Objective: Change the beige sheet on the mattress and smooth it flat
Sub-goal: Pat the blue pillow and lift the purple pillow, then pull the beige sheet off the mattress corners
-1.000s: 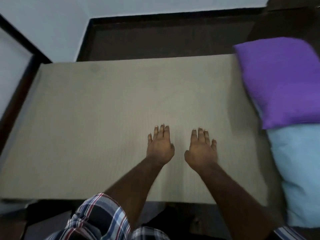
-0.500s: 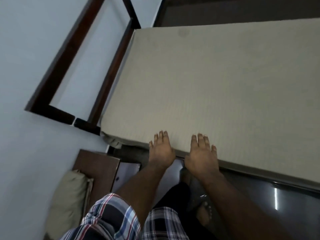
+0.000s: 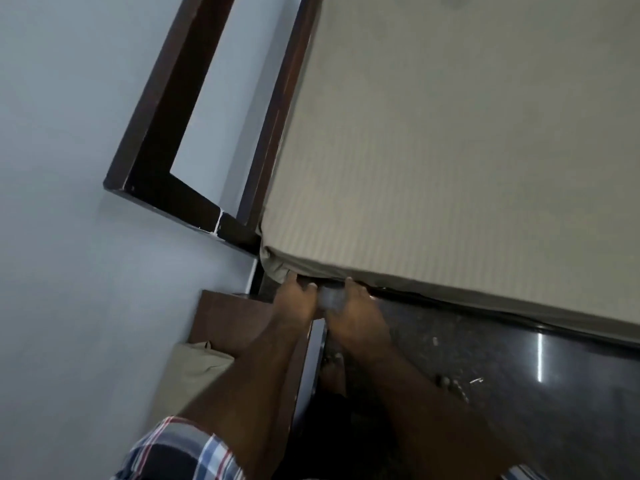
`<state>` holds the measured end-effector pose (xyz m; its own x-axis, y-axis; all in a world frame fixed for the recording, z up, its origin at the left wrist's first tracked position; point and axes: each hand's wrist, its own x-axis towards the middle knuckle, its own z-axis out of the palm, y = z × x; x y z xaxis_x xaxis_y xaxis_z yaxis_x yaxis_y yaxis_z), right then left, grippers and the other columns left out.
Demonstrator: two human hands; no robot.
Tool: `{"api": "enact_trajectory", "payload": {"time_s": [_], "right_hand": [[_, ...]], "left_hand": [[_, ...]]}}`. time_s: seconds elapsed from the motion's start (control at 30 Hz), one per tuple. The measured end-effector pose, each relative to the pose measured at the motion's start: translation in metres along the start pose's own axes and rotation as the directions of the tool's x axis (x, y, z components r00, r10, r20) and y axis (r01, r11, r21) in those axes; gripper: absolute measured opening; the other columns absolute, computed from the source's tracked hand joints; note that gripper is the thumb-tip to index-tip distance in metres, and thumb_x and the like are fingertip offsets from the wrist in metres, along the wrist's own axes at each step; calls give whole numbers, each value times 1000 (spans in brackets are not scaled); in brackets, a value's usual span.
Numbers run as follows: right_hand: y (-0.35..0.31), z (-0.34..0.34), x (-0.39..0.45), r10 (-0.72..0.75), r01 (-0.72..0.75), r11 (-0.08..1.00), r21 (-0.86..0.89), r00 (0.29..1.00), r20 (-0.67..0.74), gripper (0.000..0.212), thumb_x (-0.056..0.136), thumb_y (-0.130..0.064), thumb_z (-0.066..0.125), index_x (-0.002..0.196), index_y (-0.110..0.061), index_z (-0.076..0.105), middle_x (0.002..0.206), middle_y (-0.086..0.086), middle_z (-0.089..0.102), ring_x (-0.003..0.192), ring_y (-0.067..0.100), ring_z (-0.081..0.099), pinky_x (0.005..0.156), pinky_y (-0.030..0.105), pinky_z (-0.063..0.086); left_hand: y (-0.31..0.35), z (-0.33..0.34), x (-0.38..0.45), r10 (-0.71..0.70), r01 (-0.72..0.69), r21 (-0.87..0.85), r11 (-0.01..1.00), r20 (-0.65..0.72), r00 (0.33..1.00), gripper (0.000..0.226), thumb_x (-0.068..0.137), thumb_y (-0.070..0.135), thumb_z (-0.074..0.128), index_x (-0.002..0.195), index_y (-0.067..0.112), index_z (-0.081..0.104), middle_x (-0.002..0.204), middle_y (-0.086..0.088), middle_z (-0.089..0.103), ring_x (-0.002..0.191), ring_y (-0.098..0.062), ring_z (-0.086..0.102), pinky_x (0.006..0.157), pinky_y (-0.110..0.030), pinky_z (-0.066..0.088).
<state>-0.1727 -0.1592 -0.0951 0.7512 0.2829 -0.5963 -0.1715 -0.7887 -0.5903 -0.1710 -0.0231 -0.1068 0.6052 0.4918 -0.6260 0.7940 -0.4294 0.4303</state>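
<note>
mattress (image 3: 450, 168) corner: both hands under sheet (image 3: 277, 268)

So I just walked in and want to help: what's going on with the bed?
A person is working on the beige sheet at the bed's near corner. Both hands, left hand and right hand, reach under the mattress edge where the sheet bunches, seemingly tucking or pulling it; the fingertips are hidden. The top of the sheet looks flat. A folded beige cloth lies beside the wall.

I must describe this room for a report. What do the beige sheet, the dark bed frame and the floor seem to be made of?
Beige sheet: probably woven cloth, matte, with fine stripes and a bunched corner. Dark bed frame: looks like dark-finished wood, chipped pale at one joint. Floor: seemingly polished speckled stone or tile, reflecting light.
</note>
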Motion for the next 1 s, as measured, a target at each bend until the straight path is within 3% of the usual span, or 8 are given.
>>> {"api": "enact_trajectory", "payload": {"time_s": [0.13, 0.23, 0.37, 0.5, 0.67, 0.8, 0.87, 1.0], "right_hand": [[-23, 61, 53, 245, -253, 852, 458, 966, 78, 63, 78, -42, 63, 128, -4, 59, 129, 8, 64, 123, 28, 59, 94, 33, 46], [-15, 97, 94, 368, -354, 627, 694, 920, 136, 42, 73, -39, 68, 102, -9, 65, 101, 14, 65, 94, 26, 63, 73, 30, 45], [18, 136, 141, 409, -408, 427, 807, 883, 230, 45, 63, -44, 72, 104, -26, 67, 112, 17, 71, 95, 32, 69, 74, 42, 51], [28, 139, 157, 467, -416, 335, 845, 853, 235, 24, 76, -30, 72, 90, -11, 71, 94, 21, 68, 80, 29, 62, 67, 39, 46], [41, 168, 180, 455, -364, 397, 843, 875, 164, 42, 47, -47, 75, 80, -21, 73, 98, 14, 75, 96, 38, 71, 86, 56, 56], [27, 166, 199, 453, -209, 356, 911, 891, 27, 83, 47, -48, 90, 120, -14, 70, 120, 4, 72, 110, 27, 68, 95, 46, 57], [-1, 147, 194, 472, -177, 254, 951, 881, 38, 67, 70, -30, 88, 127, -4, 65, 120, 4, 69, 107, 26, 66, 83, 32, 61], [-26, 127, 180, 544, -190, 533, 825, 823, -162, 26, 95, 13, 47, 118, 18, 59, 114, 19, 64, 108, 28, 61, 56, 8, 42]], "left_hand": [[-30, -20, 59, -152, 156, -191, 969, 37, 988, 37, 95, 35, 56, 118, 8, 65, 122, -18, 67, 113, -38, 62, 98, -42, 51], [-39, -15, 98, -226, 240, -377, 895, 81, 971, 34, 87, 50, 61, 90, 16, 64, 105, -18, 72, 92, -36, 70, 85, -50, 60], [-26, -5, 134, -292, 331, -582, 743, 163, 942, 47, 92, 54, 65, 96, 8, 61, 87, -11, 64, 70, -24, 61, 56, -29, 50], [-24, 4, 161, -266, 347, -605, 716, 224, 938, 49, 93, 57, 63, 107, 11, 63, 85, -9, 71, 61, -15, 69, 42, -20, 44], [-24, 5, 146, -198, 149, -674, 724, 4, 980, 24, 96, 28, 64, 87, 6, 62, 54, -1, 56, 36, -10, 51, 36, -17, 34], [-7, -11, 125, -156, 102, -687, 719, -17, 988, 26, 95, 24, 63, 73, 11, 57, 44, 4, 53, 34, -10, 48, 38, -18, 32], [-1, -17, 117, -144, 98, -693, 714, -8, 989, 25, 95, 24, 63, 74, 12, 58, 41, 7, 53, 34, -9, 48, 39, -20, 32], [-4, -20, 113, -148, 113, -681, 723, 7, 989, 23, 94, 25, 62, 75, 12, 58, 42, 7, 54, 35, -10, 49, 39, -20, 31]]}}
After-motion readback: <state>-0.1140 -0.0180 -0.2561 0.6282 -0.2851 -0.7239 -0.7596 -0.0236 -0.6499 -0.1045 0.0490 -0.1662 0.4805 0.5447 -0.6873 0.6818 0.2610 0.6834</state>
